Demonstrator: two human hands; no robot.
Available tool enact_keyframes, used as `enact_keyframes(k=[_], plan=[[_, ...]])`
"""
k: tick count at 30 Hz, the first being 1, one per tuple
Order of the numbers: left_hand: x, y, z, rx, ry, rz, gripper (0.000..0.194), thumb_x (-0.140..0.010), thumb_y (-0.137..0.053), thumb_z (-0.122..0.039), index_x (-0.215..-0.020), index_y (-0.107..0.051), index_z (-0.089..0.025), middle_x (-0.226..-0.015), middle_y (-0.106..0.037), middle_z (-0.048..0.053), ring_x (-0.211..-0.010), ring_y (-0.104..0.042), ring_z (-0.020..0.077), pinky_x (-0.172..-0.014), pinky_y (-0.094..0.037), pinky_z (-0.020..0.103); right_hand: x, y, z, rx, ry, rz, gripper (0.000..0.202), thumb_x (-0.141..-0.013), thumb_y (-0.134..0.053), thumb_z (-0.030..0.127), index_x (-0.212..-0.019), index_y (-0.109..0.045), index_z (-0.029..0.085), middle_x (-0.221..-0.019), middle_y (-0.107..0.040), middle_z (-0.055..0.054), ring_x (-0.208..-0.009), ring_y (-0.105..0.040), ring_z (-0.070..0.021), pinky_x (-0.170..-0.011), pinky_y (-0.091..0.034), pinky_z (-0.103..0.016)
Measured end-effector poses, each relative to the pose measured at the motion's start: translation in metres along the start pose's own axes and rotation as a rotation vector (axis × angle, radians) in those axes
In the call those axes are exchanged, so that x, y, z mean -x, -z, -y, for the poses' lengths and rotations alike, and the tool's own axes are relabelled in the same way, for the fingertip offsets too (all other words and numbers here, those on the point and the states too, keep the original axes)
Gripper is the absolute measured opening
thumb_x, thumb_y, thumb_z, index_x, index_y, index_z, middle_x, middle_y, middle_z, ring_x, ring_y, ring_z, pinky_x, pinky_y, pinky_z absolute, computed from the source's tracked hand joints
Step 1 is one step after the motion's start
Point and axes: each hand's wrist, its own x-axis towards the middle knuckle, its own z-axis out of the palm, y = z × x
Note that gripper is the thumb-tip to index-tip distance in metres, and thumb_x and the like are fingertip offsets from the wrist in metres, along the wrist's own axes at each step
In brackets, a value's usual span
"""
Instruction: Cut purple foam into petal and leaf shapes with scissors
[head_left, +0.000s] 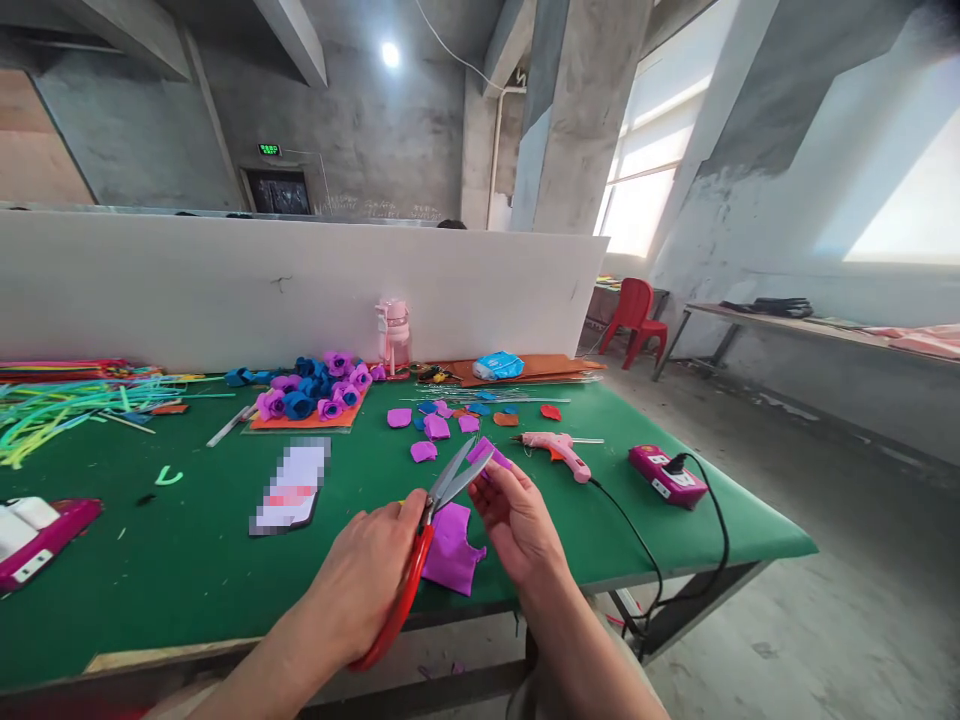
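Holding: red-handled scissors (433, 503) in the left hand (379, 565), grip closed about the handles, blades parted; one small purple piece (498, 456) pinched by the right hand (517, 520), raised above the green tabletop (360, 470) at the blade tips. Hazards, by judgement: a crooked cut, should the piece bend or turn in the pinch; a nicked finger, the right fingertips being near the open blades; a dropped piece, should the pinch slacken; a burn, if the pink glue gun (556, 450) just beyond the right hand is hot (its heat cannot be told) and knuckles stray to its tip; a snag, from the black cord (637, 536) running off the near edge. Piece, appearance: purple, thin, matt, paper-like; lower part covered by fingers and blade; whether an edge lies between the blades cannot be told. Matching stock: one larger purple sheet (452, 550), lying beneath the hands near the tabletop's edge, outline irregular, notched at right. Further items: petal-like pieces (436, 427), purple, blue, orange and red, scattered beyond the hands; purple and blue flowers (300, 403), clustered on an orange sheet (349, 420), farther left
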Motion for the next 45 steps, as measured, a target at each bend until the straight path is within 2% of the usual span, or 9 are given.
enact_keyframes(k=[5,12,20,36,45], plan=[[-0.0004,-0.0050,0.0009,-0.041,-0.012,-0.012,0.048,-0.079,-0.034,-0.007,-0.126,-0.035,-0.019,-0.100,-0.065,0.011,-0.083,-0.064,0.0255,-0.074,-0.043,0.037,0.0017,0.0000,-0.0018,0.013,-0.007,0.036,0.015,-0.061,-0.078,0.021,-0.071,-0.068,0.019,-0.068,-0.068,0.002,-0.060,-0.062,-0.0084,-0.061,-0.051,-0.018],[-0.0012,-0.0020,-0.0037,-0.014,0.013,-0.020,0.031,-0.088,-0.028,-0.014,-0.115,-0.043,-0.020,-0.089,-0.065,0.009,-0.073,-0.064,0.0229,-0.063,-0.043,0.029,0.0045,-0.0029,-0.0052,0.042,-0.009,0.076,0.015,-0.061,-0.078,0.022,-0.069,-0.067,0.018,-0.067,-0.067,0.002,-0.059,-0.060,-0.0084,-0.063,-0.051,-0.019],[-0.0002,0.0023,-0.0070,0.051,0.024,-0.026,0.028,-0.089,-0.029,-0.014,-0.111,-0.045,-0.018,-0.084,-0.065,0.009,-0.067,-0.064,0.0221,-0.056,-0.040,0.027,0.0070,-0.0042,-0.0052,0.030,-0.030,0.094,0.014,-0.062,-0.079,0.021,-0.069,-0.067,0.018,-0.066,-0.067,0.002,-0.061,-0.059,-0.0086,-0.064,-0.050,-0.020],[-0.0020,-0.0039,-0.0031,0.050,-0.011,-0.045,0.025,-0.085,-0.035,-0.014,-0.108,-0.042,-0.021,-0.080,-0.064,0.006,-0.062,-0.063,0.0206,-0.051,-0.032,0.025,0.0070,-0.0041,-0.0052,0.011,-0.041,0.137,0.013,-0.062,-0.079,0.021,-0.069,-0.068,0.017,-0.066,-0.066,0.003,-0.059,-0.057,-0.0075,-0.064,-0.049,-0.019],[-0.0022,-0.0032,-0.0051,0.024,0.006,-0.027,0.026,-0.086,-0.032,-0.012,-0.109,-0.041,-0.020,-0.082,-0.065,0.007,-0.066,-0.064,0.0209,-0.053,-0.034,0.025,0.0084,-0.0040,-0.0053,0.026,-0.026,0.133,0.014,-0.063,-0.079,0.022,-0.072,-0.070,0.018,-0.066,-0.067,0.002,-0.060,-0.057,-0.0075,-0.065,-0.049,-0.019]])
